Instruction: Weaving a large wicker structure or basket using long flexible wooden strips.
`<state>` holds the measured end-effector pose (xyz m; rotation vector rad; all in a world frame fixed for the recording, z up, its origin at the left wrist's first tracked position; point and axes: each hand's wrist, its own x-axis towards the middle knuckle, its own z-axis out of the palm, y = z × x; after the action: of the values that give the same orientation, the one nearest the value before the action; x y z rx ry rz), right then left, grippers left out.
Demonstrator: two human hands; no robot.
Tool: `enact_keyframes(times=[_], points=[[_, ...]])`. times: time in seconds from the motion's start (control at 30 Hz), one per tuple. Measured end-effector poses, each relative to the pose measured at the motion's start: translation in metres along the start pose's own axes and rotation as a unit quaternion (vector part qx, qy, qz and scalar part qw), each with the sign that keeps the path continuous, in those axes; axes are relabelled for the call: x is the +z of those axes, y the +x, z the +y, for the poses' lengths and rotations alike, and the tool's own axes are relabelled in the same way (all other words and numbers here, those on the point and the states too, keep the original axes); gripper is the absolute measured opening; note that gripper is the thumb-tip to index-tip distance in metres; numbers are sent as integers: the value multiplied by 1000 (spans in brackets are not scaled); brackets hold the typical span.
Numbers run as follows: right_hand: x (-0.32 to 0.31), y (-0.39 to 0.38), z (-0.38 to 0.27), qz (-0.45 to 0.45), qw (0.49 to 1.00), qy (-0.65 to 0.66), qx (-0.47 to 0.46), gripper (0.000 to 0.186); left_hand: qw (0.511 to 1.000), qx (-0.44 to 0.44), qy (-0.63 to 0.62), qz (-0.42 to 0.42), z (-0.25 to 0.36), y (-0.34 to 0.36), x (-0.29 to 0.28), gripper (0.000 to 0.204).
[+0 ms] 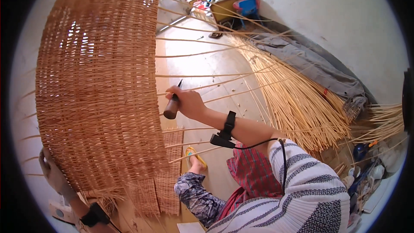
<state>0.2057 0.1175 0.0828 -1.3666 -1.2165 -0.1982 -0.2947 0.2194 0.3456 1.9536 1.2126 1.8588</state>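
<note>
A tall panel of woven brown wicker (103,90) stands before me, filling the left side. Long pale stakes stick out from both its edges. My right hand (187,101), near the panel's right edge, is closed around an awl-like pointed tool (171,108). Its thick brown handle points down and its dark narrow tip points up, apart from the weave. A stake runs close by the fingers. My left hand (54,174), in what looks like a pale glove, is curled at the panel's lower left edge, gripping it. Part of that hand is hidden behind the weave.
A large bundle of pale canes (297,99) lies on the floor to the right, beside a grey cloth (310,62). Another woven piece (172,181) lies below the panel. At the back stand a blue stool (248,6) and a cluttered wooden cabinet (224,11). Stakes cross the space at right.
</note>
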Motion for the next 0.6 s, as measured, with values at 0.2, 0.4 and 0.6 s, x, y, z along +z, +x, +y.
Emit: enact_keyframes(times=[0.2, 0.4, 0.6], points=[[-48, -43, 13, -235, 972, -26, 13, 38, 990, 61, -117, 47, 13, 4, 29, 43], [-204, -123, 75, -135, 972, 105, 159, 29, 953, 254, 165, -31, 34, -35, 69, 47], [-339, -95, 93, 120, 933, 291, 174, 32, 851, 449, 264, -65, 123, -88, 76, 50]])
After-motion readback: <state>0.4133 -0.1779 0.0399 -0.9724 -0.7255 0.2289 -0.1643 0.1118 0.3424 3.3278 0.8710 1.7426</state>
